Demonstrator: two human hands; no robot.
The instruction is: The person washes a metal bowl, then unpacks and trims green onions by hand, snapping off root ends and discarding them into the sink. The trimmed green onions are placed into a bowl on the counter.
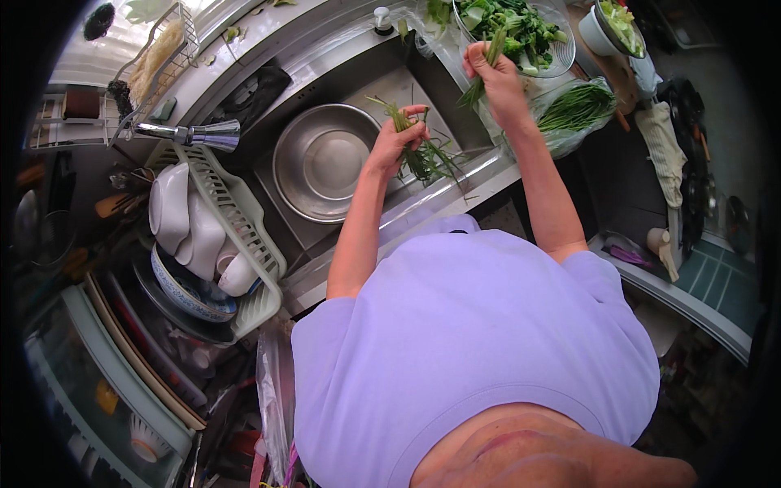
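Observation:
My left hand (393,143) grips a loose tangle of thin green leaves (427,161) over the right part of the steel sink (439,100). Long blades dangle from it towards the sink's front edge. A tighter bundle of green stalks (479,88) is held in my right hand (503,82), raised at the sink's right side. Just beyond that hand stands a clear bowl (570,46) of chopped leafy greens (512,30). A plastic bag of chives (576,113) lies to the right of my right wrist. Inside the sink, left of my left hand, sits a round stainless steel basin (332,161).
A chrome faucet (210,134) reaches over the sink's left side. Left of it stands a dish rack (244,244) with white bowls (201,232) and a blue-patterned dish (189,293). A smaller bowl of cut greens (619,30) is at the far right. A soap pump (382,19) stands behind the sink.

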